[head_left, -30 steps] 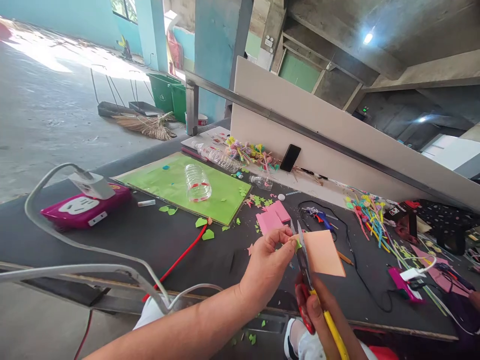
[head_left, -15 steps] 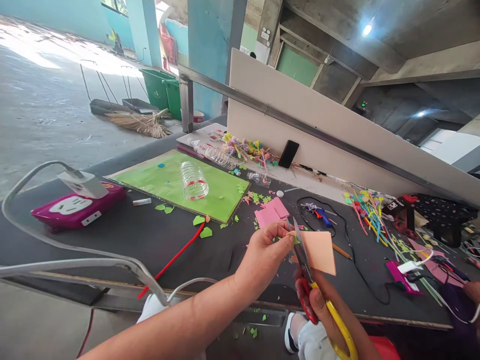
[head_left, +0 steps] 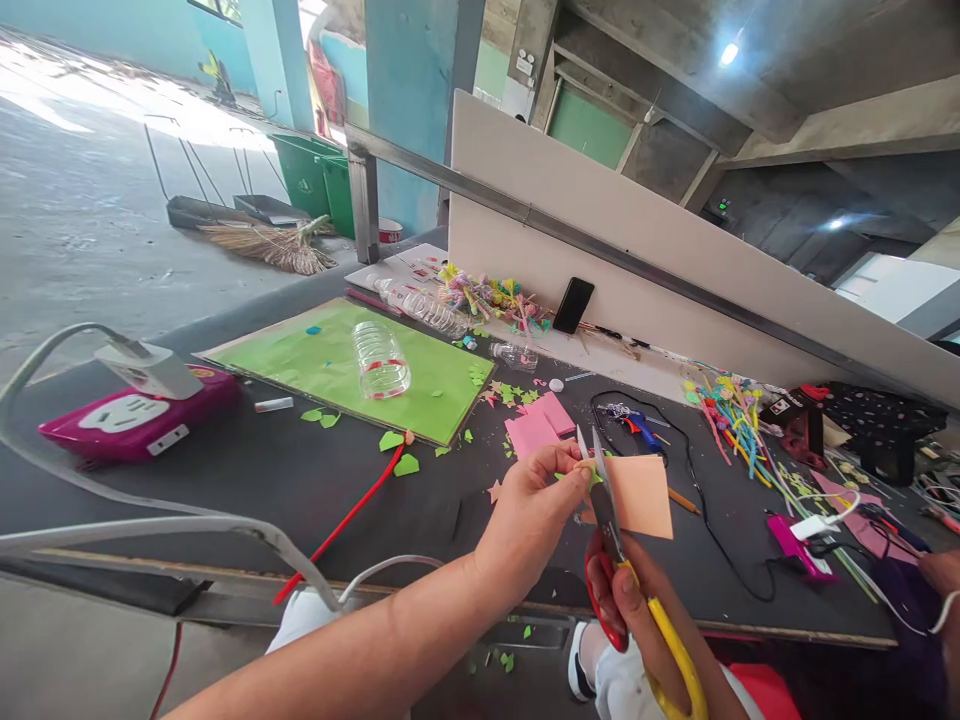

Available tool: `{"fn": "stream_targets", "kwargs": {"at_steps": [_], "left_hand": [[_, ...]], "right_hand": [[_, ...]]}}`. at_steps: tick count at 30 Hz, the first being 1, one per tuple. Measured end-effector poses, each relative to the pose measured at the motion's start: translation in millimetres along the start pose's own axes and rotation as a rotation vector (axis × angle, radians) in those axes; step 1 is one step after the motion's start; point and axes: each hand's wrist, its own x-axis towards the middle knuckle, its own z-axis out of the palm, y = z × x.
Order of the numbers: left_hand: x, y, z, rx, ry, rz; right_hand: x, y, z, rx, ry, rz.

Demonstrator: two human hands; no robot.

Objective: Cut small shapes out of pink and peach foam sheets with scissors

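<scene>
My left hand [head_left: 536, 505] is closed, with thumb and fingertips pinching a small piece of green paper [head_left: 598, 476]. In my right hand [head_left: 637, 600] is a pair of scissors [head_left: 609, 520] with one red and one yellow handle. Their blades stand slightly apart and point away from me, close against the green piece and my left fingertips. Just behind the blades is a square of peach paper [head_left: 641, 495], partly covered by them. Pink paper [head_left: 538, 425] lies on the dark table beyond my left hand, near several green star cutouts [head_left: 517, 393].
A cut clear bottle [head_left: 381, 362] rests on a green sheet [head_left: 292, 350]. At left is a magenta power strip [head_left: 142, 410] with a looping cable. A glue gun [head_left: 641, 428], colourful stems [head_left: 731, 420] and a phone [head_left: 574, 305] lie further off. Another person's hand [head_left: 941, 572] shows at far right.
The view has shifted slightly. The scissor blades look a little further apart, at the green piece. My left hand keeps its pinch in nearly the same place.
</scene>
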Motion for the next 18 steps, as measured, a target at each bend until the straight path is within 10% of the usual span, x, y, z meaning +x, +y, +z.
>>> {"fn": "stream_targets", "kwargs": {"at_steps": [18], "left_hand": [[2.7, -0.5, 1.8, -0.005, 0.030, -0.014]], "right_hand": [[0.5, -1.2, 2.0, 0.044, -0.011, 0.073]]}}
